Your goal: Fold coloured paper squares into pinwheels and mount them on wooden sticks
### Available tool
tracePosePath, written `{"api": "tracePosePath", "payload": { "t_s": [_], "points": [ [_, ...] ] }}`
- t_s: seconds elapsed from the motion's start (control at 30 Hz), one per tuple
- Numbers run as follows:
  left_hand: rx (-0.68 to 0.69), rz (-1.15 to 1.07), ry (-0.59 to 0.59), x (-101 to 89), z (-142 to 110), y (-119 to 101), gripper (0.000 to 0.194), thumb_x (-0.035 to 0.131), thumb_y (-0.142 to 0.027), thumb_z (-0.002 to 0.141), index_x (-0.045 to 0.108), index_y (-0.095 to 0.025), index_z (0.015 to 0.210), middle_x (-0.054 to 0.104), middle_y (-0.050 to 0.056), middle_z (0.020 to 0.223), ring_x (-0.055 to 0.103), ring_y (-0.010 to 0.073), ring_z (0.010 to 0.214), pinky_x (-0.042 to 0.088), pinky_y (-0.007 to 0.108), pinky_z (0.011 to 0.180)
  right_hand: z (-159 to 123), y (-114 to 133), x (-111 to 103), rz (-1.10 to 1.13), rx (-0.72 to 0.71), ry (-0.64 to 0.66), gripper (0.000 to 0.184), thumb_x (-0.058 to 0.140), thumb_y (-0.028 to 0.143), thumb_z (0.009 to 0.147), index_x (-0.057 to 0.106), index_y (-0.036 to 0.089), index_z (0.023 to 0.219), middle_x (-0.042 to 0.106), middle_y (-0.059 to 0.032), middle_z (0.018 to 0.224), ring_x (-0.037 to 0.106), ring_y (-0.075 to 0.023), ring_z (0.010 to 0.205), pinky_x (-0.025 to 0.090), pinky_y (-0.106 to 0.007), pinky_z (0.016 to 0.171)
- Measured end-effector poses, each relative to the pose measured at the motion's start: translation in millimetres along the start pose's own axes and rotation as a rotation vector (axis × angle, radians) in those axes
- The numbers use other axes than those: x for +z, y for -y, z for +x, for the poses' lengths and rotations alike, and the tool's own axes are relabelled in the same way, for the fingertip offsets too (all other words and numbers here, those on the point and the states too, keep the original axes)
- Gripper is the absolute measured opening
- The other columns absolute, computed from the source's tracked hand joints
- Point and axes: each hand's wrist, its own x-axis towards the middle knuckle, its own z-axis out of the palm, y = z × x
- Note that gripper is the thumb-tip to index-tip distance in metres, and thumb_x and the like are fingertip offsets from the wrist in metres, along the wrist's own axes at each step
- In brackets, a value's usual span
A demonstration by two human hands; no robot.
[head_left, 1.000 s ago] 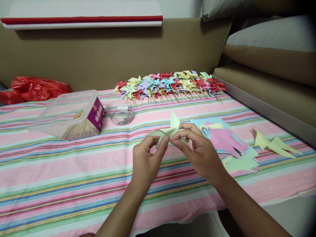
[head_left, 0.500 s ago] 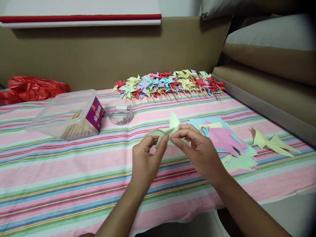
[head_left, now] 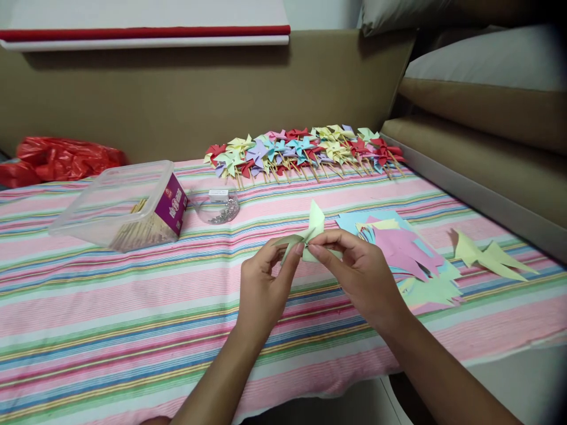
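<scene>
A pale green paper pinwheel (head_left: 316, 219) is held between my two hands, above the striped cloth. My left hand (head_left: 268, 283) pinches it near its centre with thumb and fingers. From the other side, my right hand (head_left: 361, 271) grips it, fingertips close to the left thumb. One blade points up; the others are partly hidden by my fingers. To the right lies a stack of cut coloured paper (head_left: 403, 251), pink on top. Further right, a loose pale yellow cut paper (head_left: 491, 260) rests on the cloth.
Finished pinwheels on sticks (head_left: 301, 147) lie along the back. A clear plastic box (head_left: 106, 200) of wooden sticks stands at the left, with a round clear dish (head_left: 221, 203) of small metal pieces beside it. A red plastic bag (head_left: 66, 159) is behind; stacked cushions (head_left: 482, 94) border the right.
Both hands have shifted very slightly to the right with the green pinwheel. Its left blade is now drawn in closer to the centre.
</scene>
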Motion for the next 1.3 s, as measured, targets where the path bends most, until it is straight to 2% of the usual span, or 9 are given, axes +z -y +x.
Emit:
{"api": "tracePosePath", "payload": {
  "t_s": [0.17,0.4,0.63,0.87,1.0,1.17,1.3],
  "points": [
    [0.006,-0.055,0.04,0.1,1,2,0.017,0.069,-0.035,0.091,0.076,-0.024,0.103,0.077,0.003,0.093,0.07,0.0184,0.083,0.053,0.028,0.071,0,0,-3,0.014,-0.007,0.011,0.007,0.071,0.029,0.089,0.073,0.023,0.09,0.073,-0.0002,0.092,0.067,-0.0177,0.092,0.051,-0.031,0.085],
    [0.065,-0.031,0.015,2.5,1,4,0.012,0.069,-0.031,0.091,0.076,-0.024,0.099,0.077,0.001,0.093,0.071,0.0173,0.087,0.054,0.027,0.077,0,1,-2,0.056,-0.017,0.021,0.005,0.072,0.028,0.089,0.073,0.024,0.091,0.073,0.001,0.092,0.067,-0.016,0.094,0.051,-0.029,0.086],
    [0.112,-0.02,0.015,1.3,-1,3,0.011,0.067,-0.028,0.093,0.076,-0.025,0.099,0.077,0.0,0.096,0.07,0.0166,0.091,0.053,0.027,0.079,0,-1,1,0.09,-0.012,0.003,0.004,0.073,0.027,0.088,0.073,0.024,0.09,0.073,0.0017,0.092,0.067,-0.0156,0.093,0.051,-0.03,0.088],
    [0.114,0.015,0.008,1.9,0,3,0.01,0.066,-0.027,0.093,0.076,-0.023,0.093,0.075,0.001,0.091,0.067,0.0159,0.086,0.051,0.028,0.077,-2,0,2,0.049,-0.041,-0.03,0.005,0.071,0.028,0.089,0.073,0.023,0.089,0.073,0.0004,0.09,0.067,-0.0165,0.09,0.051,-0.032,0.085],
    [0.111,-0.01,-0.012,2.1,-1,3,0.008,0.068,-0.026,0.092,0.074,-0.024,0.097,0.073,0.001,0.089,0.066,0.0158,0.084,0.051,0.028,0.075,-3,-2,6,0.043,-0.082,-0.077,0.005,0.072,0.026,0.088,0.07,0.023,0.091,0.071,-0.0003,0.092,0.066,-0.0175,0.094,0.049,-0.033,0.087],
    [0.104,-0.052,-0.015,0.7,-1,3,0.009,0.067,-0.024,0.092,0.072,-0.025,0.099,0.072,0.001,0.095,0.068,0.0165,0.092,0.052,0.026,0.077,-3,-5,10,0.18,-0.128,-0.162,0.035,0.078,0.021,0.081,0.05,0.029,0.101,0.064,0.0037,0.091,0.064,-0.0164,0.089,0.047,-0.034,0.084],
    [0.077,-0.032,0.038,-3.3,4,-2,0.007,0.067,-0.027,0.092,0.07,-0.022,0.088,0.069,0.002,0.088,0.067,0.0162,0.085,0.051,0.026,0.074,-1,-6,7,0.111,-0.123,-0.117,0.035,0.076,0.022,0.084,0.052,0.029,0.109,0.064,0.0036,0.088,0.06,-0.0164,0.087,0.043,-0.033,0.083]
  ]
}}
